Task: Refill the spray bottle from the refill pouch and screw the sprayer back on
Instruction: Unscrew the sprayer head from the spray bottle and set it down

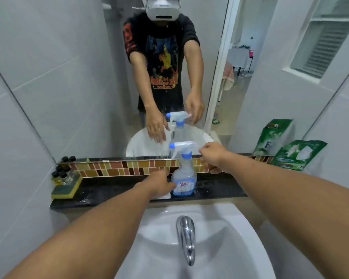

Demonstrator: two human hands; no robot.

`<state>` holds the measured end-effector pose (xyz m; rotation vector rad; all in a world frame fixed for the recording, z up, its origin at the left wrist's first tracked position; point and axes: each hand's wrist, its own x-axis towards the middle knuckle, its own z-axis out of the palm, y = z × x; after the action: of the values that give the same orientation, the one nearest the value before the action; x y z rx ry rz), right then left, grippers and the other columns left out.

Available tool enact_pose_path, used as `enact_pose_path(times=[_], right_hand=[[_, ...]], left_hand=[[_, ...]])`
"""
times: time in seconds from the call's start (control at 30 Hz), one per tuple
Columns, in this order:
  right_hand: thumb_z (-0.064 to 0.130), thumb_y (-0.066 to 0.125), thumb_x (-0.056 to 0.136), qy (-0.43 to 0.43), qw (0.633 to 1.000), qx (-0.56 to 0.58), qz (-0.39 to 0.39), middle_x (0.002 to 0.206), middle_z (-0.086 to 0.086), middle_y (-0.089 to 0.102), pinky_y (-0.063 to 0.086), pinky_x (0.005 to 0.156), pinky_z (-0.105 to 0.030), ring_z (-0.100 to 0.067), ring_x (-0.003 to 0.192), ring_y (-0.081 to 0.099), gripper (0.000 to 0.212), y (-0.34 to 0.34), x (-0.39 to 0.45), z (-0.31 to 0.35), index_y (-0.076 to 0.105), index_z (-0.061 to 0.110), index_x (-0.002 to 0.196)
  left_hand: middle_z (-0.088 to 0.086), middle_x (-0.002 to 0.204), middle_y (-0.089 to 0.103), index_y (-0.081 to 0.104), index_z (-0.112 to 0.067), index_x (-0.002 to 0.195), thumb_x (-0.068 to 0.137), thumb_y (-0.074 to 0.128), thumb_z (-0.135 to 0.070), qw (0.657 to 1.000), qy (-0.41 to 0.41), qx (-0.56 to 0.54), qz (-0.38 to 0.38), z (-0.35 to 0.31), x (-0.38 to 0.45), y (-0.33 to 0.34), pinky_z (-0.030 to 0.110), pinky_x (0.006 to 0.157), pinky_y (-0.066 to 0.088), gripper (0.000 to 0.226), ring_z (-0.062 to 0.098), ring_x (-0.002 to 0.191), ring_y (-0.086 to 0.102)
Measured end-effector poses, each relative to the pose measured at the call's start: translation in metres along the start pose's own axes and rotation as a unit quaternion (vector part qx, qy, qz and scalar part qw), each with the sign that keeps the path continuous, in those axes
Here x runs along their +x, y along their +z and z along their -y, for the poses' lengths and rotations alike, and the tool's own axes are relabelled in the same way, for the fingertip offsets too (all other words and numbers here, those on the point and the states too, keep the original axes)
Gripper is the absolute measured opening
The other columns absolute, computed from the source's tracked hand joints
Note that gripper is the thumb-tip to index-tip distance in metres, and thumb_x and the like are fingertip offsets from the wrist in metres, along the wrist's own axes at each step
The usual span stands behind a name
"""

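A clear spray bottle with a blue-and-white sprayer screwed on stands upright on the black ledge behind the sink, holding a little blue liquid at the bottom. My left hand is at the bottle's lower left, fingers apart, with the thumb against the label. My right hand hovers at the rear end of the sprayer head, fingers loosely curled, holding nothing. The green refill pouch leans on the wall at the ledge's right end, and its reflection shows in the mirror.
A white sink with a chrome tap lies below my arms. A yellow-green sponge and several small black-lidded jars sit at the ledge's left end. The mirror rises above a mosaic tile strip.
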<state>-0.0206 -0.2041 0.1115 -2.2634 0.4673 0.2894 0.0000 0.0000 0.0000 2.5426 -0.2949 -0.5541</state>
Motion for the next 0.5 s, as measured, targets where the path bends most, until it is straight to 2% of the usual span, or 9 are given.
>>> enact_pose_path(times=[0.1,0.2,0.3,0.37,0.5], right_hand=[[0.048,0.035,0.108,0.085,0.990,0.106,0.037,0.106,-0.012,0.068,0.058,0.066,-0.035,-0.024,0.087,0.065,0.043,-0.002,-0.001,0.009,0.059,0.014,0.116],[0.066,0.031,0.101,0.123,0.978,0.148,0.086,0.101,-0.012,0.068,0.054,0.050,-0.025,-0.020,0.074,0.063,0.061,-0.005,-0.001,0.017,0.059,0.014,0.115],[0.081,0.038,0.090,0.139,0.973,0.134,0.126,0.104,-0.012,0.070,0.054,0.048,-0.023,-0.019,0.071,0.067,0.077,-0.006,0.006,0.025,0.062,0.013,0.115],[0.082,0.043,0.088,0.138,0.974,0.106,0.147,0.108,-0.013,0.071,0.052,0.047,-0.022,-0.020,0.068,0.069,0.079,-0.004,0.014,0.031,0.061,0.012,0.118],[0.072,0.047,0.091,0.127,0.976,0.056,0.166,0.080,-0.014,0.071,0.045,0.041,-0.020,-0.018,0.058,0.066,0.069,0.000,0.024,0.040,0.060,0.008,0.115]], left_hand=[[0.003,0.133,0.064,0.051,-0.021,0.138,0.091,0.077,-0.039,0.995,-0.002,-0.097,-0.021,-0.006,0.005,0.012,0.033,0.082,0.051,0.056,0.018,0.106,0.061],[0.002,0.126,0.066,0.053,-0.021,0.132,0.086,0.084,-0.034,0.981,-0.008,-0.180,-0.072,-0.019,0.009,0.030,0.037,0.087,0.054,0.057,0.020,0.106,0.063],[0.002,0.126,0.066,0.054,-0.021,0.132,0.080,0.089,-0.032,0.958,-0.026,-0.253,-0.133,-0.032,0.014,0.043,0.048,0.098,0.055,0.064,0.025,0.111,0.065],[0.002,0.127,0.066,0.055,-0.022,0.131,0.078,0.091,-0.031,0.942,-0.030,-0.290,-0.164,-0.040,0.018,0.050,0.051,0.100,0.054,0.065,0.027,0.113,0.065],[-0.001,0.127,0.064,0.056,-0.028,0.131,0.078,0.090,-0.036,0.933,-0.045,-0.296,-0.199,-0.051,0.026,0.061,0.051,0.101,0.054,0.064,0.026,0.116,0.062]])
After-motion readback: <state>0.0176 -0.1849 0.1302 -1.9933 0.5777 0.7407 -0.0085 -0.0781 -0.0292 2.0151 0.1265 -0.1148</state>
